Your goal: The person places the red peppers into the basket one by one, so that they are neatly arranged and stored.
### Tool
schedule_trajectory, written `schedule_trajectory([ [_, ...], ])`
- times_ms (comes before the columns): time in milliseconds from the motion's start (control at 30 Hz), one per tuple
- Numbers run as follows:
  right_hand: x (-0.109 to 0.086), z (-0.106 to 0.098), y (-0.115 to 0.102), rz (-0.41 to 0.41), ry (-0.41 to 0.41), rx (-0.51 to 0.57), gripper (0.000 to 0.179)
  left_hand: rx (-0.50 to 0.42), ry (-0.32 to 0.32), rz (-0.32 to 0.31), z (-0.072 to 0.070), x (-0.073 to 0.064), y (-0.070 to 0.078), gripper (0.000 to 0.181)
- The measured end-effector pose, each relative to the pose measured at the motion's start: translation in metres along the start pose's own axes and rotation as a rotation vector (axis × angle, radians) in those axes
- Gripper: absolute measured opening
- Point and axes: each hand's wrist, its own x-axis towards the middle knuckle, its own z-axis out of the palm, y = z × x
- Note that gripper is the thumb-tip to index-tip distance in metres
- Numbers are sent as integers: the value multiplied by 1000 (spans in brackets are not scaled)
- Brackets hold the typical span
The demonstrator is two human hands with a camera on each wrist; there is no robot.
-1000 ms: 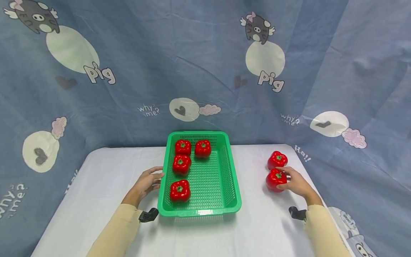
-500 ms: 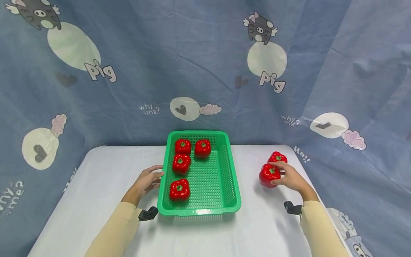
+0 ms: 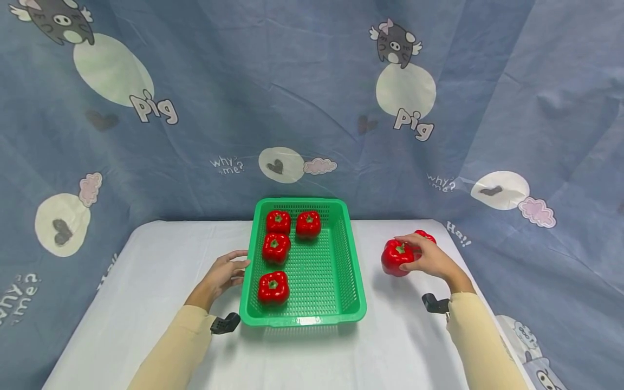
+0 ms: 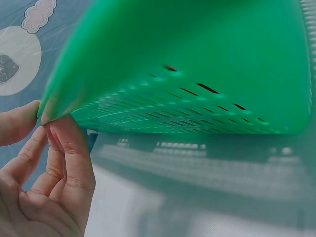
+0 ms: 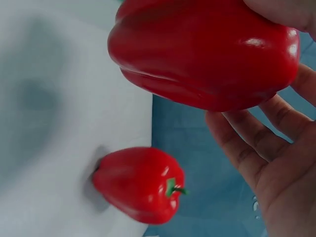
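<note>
My right hand (image 3: 429, 258) grips a red bell pepper (image 3: 397, 258) between thumb and fingers, raised above the table to the right of the basket. In the right wrist view this pepper (image 5: 202, 54) hangs clear of the white surface. A second bell pepper (image 5: 140, 185) lies on the table below it, partly hidden by my hand in the head view. At the left rim of the green basket (image 3: 247, 281), my left hand (image 3: 224, 275) pinches the edge, thumb above and fingers beneath, as the left wrist view shows. Several red bell peppers (image 3: 273, 288) sit inside along the basket's left and back.
A white-covered table (image 3: 161, 271) carries everything. Behind it hangs a blue printed cloth (image 3: 312, 97), close to the basket's back rim. A black wrist camera (image 3: 226, 324) sits on the left sleeve, and another black camera (image 3: 435, 303) on the right one.
My right hand has lifted the nearer bell pepper off the table and carried it left, toward the basket. The other loose pepper stays behind. My left hand keeps its place on the rim.
</note>
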Motion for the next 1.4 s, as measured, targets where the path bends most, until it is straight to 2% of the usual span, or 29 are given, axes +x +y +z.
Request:
schedule_trajectory([
  [200,7,3,-12,-25,-15,-14,76,0,5,-8,-2,-1,-4,51],
  [433,14,-1,-26,-84,-23,-5,73,8,9,-10,-1,3,-2,51],
  [667,24,0,-36,-82,-31,-17,72,8,7,-6,0,4,-1,50],
  [800,32,1,-42,-109,-50,-24,72,-6,0,-4,0,3,0,50],
  [967,41,5,-50,-103,-67,3,72,-27,-15,-2,-1,1,0,52],
  [1133,51,14,-61,-88,-61,81,70,-42,-26,7,-2,1,0,53],
  [1400,72,28,-69,-192,-34,131,67,-34,-21,5,-1,3,-1,52],
])
